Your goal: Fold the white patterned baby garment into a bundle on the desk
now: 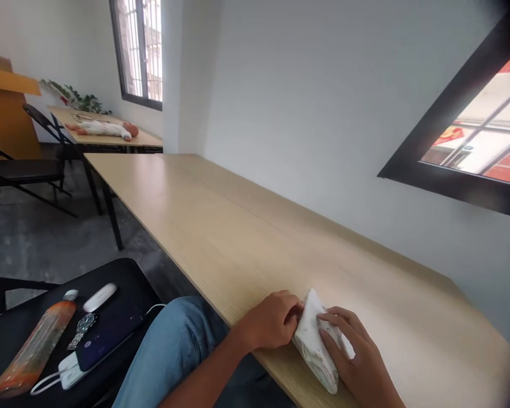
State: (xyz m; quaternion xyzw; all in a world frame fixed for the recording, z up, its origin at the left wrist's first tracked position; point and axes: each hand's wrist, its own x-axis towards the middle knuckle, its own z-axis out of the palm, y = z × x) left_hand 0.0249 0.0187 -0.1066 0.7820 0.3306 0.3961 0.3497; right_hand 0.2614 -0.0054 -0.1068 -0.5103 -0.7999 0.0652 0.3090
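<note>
A folded white cloth point(315, 334) with a small faint print sits at the near edge of the table, its upper corner pointing away from me. My left hand point(272, 320) is at the cloth's left side, fingers curled in against its edge; the fingertips are partly hidden. From the right, my right hand point(352, 345) grips the cloth, with the thumb and fingers pressed on its top and right side. What the cloth is when unfolded cannot be made out.
The long wooden table point(187, 209) runs along a white wall. On a black chair point(123, 277) at my left lie an orange-labelled bottle point(38, 345), a watch point(85, 324), a white case point(100, 297) and a phone point(110, 334) with a cable. A baby doll point(106, 129) lies on the far table.
</note>
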